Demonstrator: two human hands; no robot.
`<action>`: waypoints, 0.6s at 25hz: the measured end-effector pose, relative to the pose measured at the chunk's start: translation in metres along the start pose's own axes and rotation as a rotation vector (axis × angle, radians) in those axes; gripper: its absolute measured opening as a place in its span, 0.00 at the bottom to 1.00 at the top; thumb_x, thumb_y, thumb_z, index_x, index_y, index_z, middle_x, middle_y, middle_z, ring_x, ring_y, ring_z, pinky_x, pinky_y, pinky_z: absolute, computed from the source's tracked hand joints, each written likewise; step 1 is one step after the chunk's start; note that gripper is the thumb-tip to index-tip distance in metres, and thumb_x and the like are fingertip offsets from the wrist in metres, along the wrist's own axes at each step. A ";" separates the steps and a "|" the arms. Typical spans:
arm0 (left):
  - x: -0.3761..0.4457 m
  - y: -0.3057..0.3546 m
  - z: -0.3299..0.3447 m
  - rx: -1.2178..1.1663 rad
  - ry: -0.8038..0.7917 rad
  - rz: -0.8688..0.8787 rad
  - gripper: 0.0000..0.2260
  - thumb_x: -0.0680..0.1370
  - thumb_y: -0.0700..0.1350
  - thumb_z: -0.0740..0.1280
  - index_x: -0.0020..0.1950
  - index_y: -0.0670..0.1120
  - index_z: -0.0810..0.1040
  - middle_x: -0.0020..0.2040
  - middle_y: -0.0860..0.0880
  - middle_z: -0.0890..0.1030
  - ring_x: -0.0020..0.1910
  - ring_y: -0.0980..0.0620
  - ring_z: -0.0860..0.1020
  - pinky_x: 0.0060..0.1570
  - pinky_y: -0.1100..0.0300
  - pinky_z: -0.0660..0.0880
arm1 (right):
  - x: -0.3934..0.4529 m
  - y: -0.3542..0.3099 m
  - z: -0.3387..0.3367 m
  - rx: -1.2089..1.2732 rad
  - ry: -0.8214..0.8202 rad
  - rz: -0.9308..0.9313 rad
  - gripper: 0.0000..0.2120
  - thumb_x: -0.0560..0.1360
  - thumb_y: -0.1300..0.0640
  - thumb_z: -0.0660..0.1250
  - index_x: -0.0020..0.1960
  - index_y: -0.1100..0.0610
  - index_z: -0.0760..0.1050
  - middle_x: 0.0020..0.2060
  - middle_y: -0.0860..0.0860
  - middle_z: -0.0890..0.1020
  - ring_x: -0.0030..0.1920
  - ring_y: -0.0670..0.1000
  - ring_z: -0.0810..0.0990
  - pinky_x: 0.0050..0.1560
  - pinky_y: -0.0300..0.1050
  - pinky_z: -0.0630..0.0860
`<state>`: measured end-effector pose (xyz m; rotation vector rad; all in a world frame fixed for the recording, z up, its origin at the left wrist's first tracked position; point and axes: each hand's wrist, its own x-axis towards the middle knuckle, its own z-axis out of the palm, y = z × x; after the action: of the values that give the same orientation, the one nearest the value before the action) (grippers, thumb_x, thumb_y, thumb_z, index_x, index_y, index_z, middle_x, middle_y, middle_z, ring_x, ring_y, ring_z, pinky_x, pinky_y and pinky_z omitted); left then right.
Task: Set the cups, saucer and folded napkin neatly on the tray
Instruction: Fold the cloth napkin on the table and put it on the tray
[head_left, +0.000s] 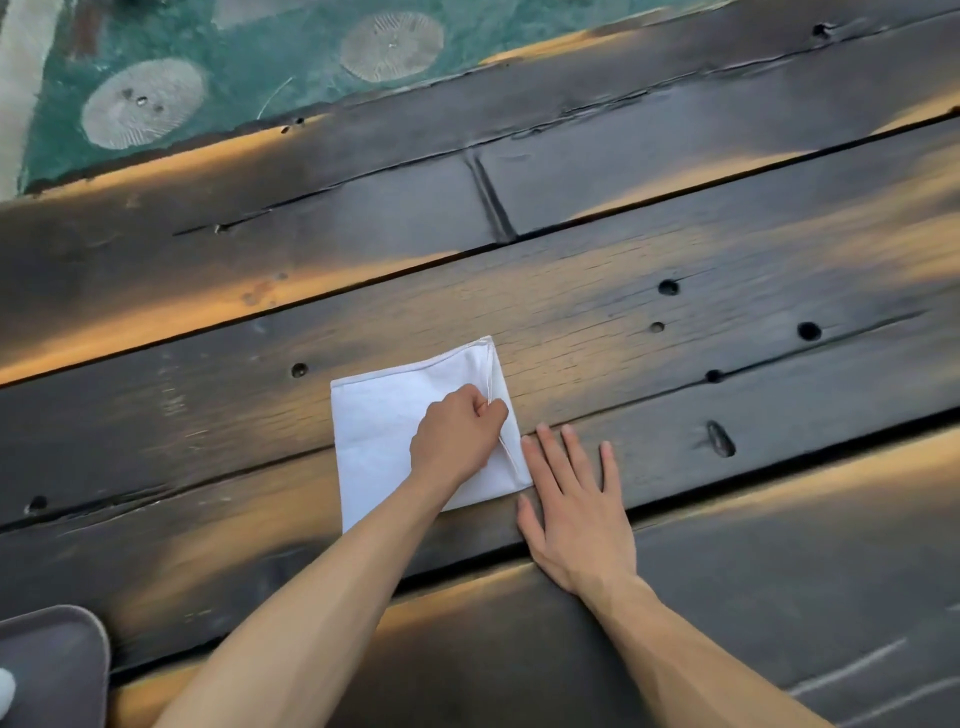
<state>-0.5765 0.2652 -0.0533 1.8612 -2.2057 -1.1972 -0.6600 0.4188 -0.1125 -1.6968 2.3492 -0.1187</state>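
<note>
From the head camera, a white folded napkin (384, 441) lies flat on the dark wooden plank table (675, 322), near the middle, and the left hand (457, 436) reaches across it with its forearm angled up from the lower left, fingers curled and pinching the layered edge on the napkin's right side. The right hand (576, 509) lies palm down on the table just beside that same edge, its 4 fingers spread and straight, holding nothing. A grey tray (57, 660) shows only its corner at the lower left, well apart from the napkin.
</note>
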 end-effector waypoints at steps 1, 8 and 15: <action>0.002 0.000 0.005 0.026 0.001 -0.010 0.13 0.74 0.56 0.60 0.41 0.47 0.74 0.29 0.51 0.81 0.34 0.52 0.79 0.38 0.54 0.75 | 0.000 0.000 0.000 0.003 0.001 0.000 0.30 0.78 0.44 0.53 0.78 0.53 0.58 0.78 0.50 0.60 0.78 0.54 0.54 0.74 0.64 0.50; 0.006 -0.010 0.026 0.205 0.047 0.132 0.13 0.79 0.59 0.57 0.45 0.51 0.71 0.36 0.53 0.79 0.36 0.50 0.76 0.32 0.57 0.65 | 0.001 0.000 -0.003 -0.002 0.005 0.004 0.30 0.78 0.45 0.54 0.78 0.52 0.57 0.78 0.49 0.59 0.79 0.53 0.53 0.75 0.63 0.49; -0.023 -0.059 -0.005 0.245 0.011 0.329 0.16 0.82 0.52 0.55 0.69 0.54 0.70 0.55 0.55 0.77 0.55 0.52 0.75 0.48 0.53 0.74 | -0.002 0.000 -0.009 0.020 0.015 0.014 0.29 0.78 0.44 0.50 0.78 0.52 0.60 0.77 0.48 0.61 0.78 0.51 0.54 0.76 0.60 0.48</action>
<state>-0.5184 0.2822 -0.0725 1.4773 -2.6193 -0.8923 -0.6612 0.4199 -0.1038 -1.6758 2.3624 -0.1527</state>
